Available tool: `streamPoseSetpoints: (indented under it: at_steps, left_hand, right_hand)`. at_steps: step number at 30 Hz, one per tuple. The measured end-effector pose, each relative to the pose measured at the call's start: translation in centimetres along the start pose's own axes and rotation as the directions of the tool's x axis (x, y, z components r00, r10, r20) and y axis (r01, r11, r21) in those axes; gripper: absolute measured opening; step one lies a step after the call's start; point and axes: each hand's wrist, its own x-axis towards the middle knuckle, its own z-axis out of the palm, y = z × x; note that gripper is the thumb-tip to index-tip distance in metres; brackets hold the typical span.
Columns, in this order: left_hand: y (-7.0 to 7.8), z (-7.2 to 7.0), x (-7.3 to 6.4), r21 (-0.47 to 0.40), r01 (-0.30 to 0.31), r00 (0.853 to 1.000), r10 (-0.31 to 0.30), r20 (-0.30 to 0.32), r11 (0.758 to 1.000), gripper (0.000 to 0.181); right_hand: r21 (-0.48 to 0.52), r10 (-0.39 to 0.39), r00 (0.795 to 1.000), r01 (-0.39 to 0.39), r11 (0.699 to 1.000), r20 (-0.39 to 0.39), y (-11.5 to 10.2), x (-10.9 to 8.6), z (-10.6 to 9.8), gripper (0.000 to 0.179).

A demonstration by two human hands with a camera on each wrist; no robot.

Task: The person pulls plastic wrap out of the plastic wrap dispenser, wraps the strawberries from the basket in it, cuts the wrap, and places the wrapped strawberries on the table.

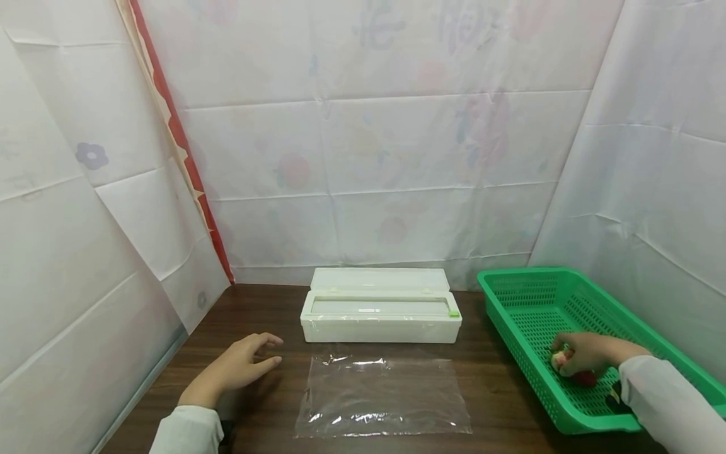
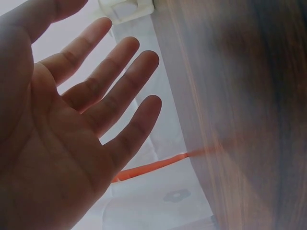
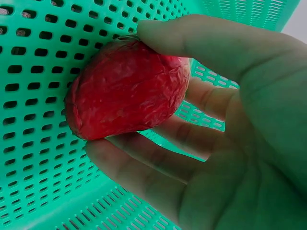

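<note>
Inside the green basket, my right hand grips a red fruit. Its skin looks glossy and wrinkled, perhaps under film; I cannot tell its exact kind. In the right wrist view the thumb lies over its top and the fingers curl beneath it. From the head, the hand partly hides a pale pinkish patch at the fingertips and a dark red part below. My left hand hovers over the table with nothing in it, fingers loosely extended. To its right, a sheet of clear plastic film lies flat.
Behind the film sits a white cling film dispenser box with its lid raised at the back and a small green slider. Pale sheets enclose the dark wooden table at the back and sides.
</note>
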Motion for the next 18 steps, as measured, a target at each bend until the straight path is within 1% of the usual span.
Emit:
streamPoseSetpoints:
  at_steps: [8, 14, 18]
  left_hand:
    - [0.1, 0.1, 0.0, -0.010, -0.008, 1.000, 0.008, 0.006, 1.000, 0.038]
    - [0.5, -0.1, 0.1, -0.009, -0.018, 1.000, 0.018, -0.009, 1.000, 0.037]
    - [0.7, -0.1, 0.1, -0.030, -0.034, 0.999, 0.034, -0.006, 0.999, 0.037]
  right_hand:
    - [0.031, -0.014, 1.000, 0.013, 0.999, 0.006, 0.0, -0.6, -0.4, 0.052]
    - [-0.025, -0.067, 0.998, 0.067, 0.997, -0.013, 0.0, -1.1, -1.2, 0.049]
    - [-0.052, -0.092, 0.995, 0.091, 0.995, -0.027, -0.2, -1.3, -1.6, 0.049]
